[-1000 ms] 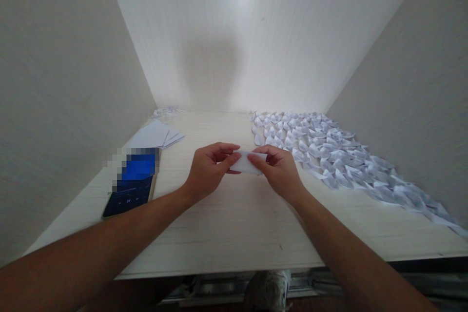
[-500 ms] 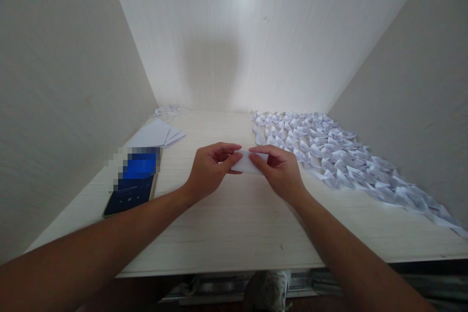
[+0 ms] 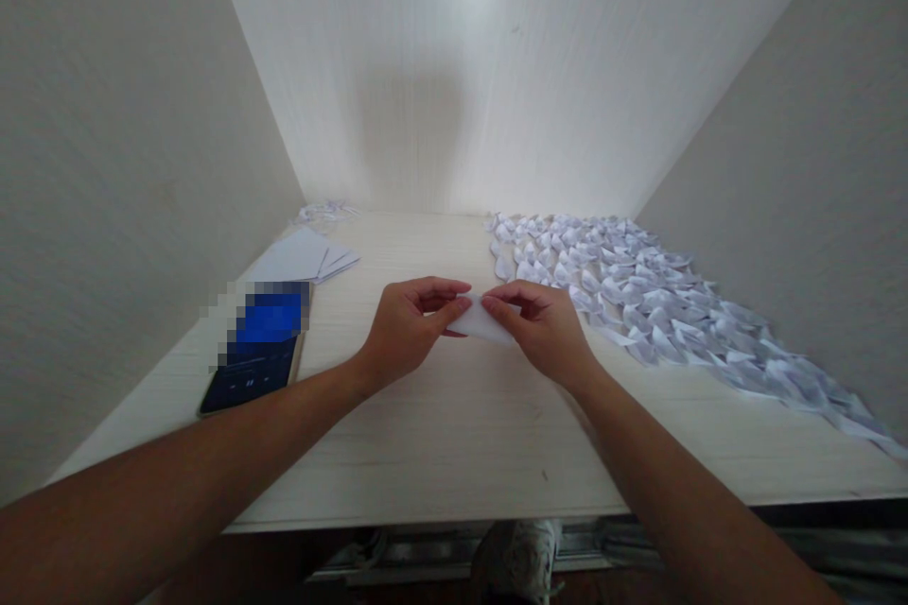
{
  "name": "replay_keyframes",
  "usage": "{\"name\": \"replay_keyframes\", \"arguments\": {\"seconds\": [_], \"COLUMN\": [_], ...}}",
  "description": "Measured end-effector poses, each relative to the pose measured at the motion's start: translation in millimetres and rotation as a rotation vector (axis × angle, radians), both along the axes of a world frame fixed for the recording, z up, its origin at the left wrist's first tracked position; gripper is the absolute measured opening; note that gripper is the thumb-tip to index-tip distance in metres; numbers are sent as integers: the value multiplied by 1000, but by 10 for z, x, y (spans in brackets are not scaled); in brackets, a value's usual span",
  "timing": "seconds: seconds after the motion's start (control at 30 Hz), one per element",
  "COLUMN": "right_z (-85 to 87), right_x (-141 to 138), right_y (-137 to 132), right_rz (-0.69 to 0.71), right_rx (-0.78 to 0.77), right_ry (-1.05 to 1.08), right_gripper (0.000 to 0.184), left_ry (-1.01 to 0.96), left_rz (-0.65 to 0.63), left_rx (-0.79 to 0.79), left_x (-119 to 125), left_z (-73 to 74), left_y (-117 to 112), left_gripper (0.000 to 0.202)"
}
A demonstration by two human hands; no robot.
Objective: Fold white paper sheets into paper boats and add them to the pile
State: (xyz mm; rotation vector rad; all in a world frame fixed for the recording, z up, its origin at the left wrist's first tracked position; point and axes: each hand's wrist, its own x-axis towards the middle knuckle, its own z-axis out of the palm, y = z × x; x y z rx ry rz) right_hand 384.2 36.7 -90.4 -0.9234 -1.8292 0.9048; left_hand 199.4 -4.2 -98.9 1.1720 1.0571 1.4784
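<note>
A small folded piece of white paper point(image 3: 480, 321) is held between my two hands, above the middle of the table. My left hand point(image 3: 415, 321) pinches its left end between thumb and fingers. At the upper right edge, my right hand point(image 3: 543, 326) grips it the same way, thumb on top. My fingers cover both ends of the paper, so only its middle shows. To the right of my right hand lie many folded white paper pieces point(image 3: 638, 288), set out in rows.
A phone point(image 3: 255, 350) with a lit screen lies at left, beside my left forearm. Behind it are flat white paper sheets point(image 3: 294, 255), with thin paper scraps point(image 3: 326, 211) at the back corner. Panels point(image 3: 426, 66) enclose the table point(image 3: 426, 454) on three sides.
My hands stay in nearly the same place. The paper's visible lower right part now slopes down more, and my right fingers have shifted slightly on its top edge.
</note>
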Motion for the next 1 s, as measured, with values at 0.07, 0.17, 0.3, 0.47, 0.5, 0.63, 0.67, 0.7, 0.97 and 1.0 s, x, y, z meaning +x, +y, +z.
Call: {"name": "replay_keyframes", "arguments": {"seconds": [0.07, 0.17, 0.3, 0.47, 0.5, 0.63, 0.67, 0.7, 0.97, 1.0], "right_z": [20, 38, 36, 27, 25, 15, 11, 5, -36, -36], "right_x": [-3, -4, 11, 3, -3, -8, -4, 1, -1, -5], "right_y": [-8, -18, -11, -19, -22, -10, -2, 7, 20, 18], "right_rz": [28, 18, -6, 27, 28, 9, -3, -14, -52, -52], "right_rx": [-5, 38, 26, 73, 92, 113, 100, 81, -62, -78], "right_ry": [-58, -105, -80, -121, -128, -112, -94, -73, 67, 76], "right_gripper": [20, 20, 21, 21, 21, 20, 20, 20, 21, 21], "left_ry": [10, -6, -32, 34, 37, -7, -25, -43, -100, -102], "left_rz": [-12, -18, -12, -17, -25, -65, -80, -93, -86, -90], "left_rx": [5, -9, -31, -27, -33, -91, -112, -130, -224, -236], "left_x": [-2, -8, -14, -6, -2, 13, 16, 19, 35, 37], "left_z": [-4, -7, -5, 44, 55, 62, 55, 47, 122, 140], "left_y": [2, 12, 22, 10, 5, -6, -6, -5, -17, -23], "left_gripper": [34, 43, 49, 53, 53, 54, 53, 51, 34, 33]}}
